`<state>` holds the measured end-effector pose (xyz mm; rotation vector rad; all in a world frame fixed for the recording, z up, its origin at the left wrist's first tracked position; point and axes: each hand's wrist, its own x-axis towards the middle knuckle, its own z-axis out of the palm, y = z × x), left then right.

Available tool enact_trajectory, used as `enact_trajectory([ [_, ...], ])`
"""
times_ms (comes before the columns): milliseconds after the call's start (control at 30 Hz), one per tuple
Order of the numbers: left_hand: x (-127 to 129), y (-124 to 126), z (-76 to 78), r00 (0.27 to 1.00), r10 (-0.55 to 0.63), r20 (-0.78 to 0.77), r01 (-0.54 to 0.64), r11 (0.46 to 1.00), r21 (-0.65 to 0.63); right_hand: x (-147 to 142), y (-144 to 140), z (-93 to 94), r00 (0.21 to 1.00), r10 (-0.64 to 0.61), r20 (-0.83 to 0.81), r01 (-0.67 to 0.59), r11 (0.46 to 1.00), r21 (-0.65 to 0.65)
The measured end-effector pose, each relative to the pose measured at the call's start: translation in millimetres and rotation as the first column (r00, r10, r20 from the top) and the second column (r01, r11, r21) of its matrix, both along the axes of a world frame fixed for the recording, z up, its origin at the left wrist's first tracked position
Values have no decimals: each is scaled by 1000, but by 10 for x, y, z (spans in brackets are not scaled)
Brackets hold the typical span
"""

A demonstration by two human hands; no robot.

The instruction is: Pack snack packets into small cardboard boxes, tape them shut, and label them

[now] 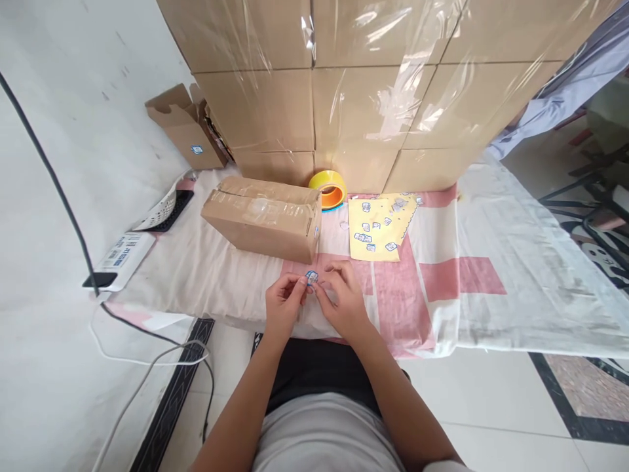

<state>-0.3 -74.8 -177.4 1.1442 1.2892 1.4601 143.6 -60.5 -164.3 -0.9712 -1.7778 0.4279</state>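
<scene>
My left hand [286,296] pinches a small blue-and-white sticker [312,278] between thumb and forefinger, above the near part of the cloth-covered table. Just to its right is my right hand [344,296], fingers curved and apart, its thumb tip close to the sticker. Whether that thumb touches it, I cannot tell. Beyond my hands lies a brown cardboard box [265,229], its top flaps closed under clear tape. A yellow sheet [361,255] with several similar stickers lies to the right. Between box and sheet stands a yellow tape roll [328,179] with an orange core.
Large cartons [361,108] wrapped in clear film form a wall at the back. An open small box [184,128] stands at the back left. A power strip [125,259] lies near the left wall, with cables [162,360] hanging below. Patterned cloth [481,275] covers the table.
</scene>
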Motion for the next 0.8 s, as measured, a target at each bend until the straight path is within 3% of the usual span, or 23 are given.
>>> enact_trajectory([
  [200, -39, -1, -36, 999, -42, 8, 42, 999, -2, 20, -27, 24, 999, 49, 1, -49, 999, 2],
  [467, -46, -31, -17, 994, -51, -94, 50, 999, -6, -2, -54, 21, 1000, 28, -13, -28, 999, -21],
  [667, -12, -1, -36, 986, 36, -165, -37, 999, 0, -6, -29, 36, 985, -66, -156, 37, 983, -181],
  [800, 74, 20, 16, 968, 32, -250, -30, 999, 11, 17, -51, 47, 916, -226, -330, 125, 946, -300],
])
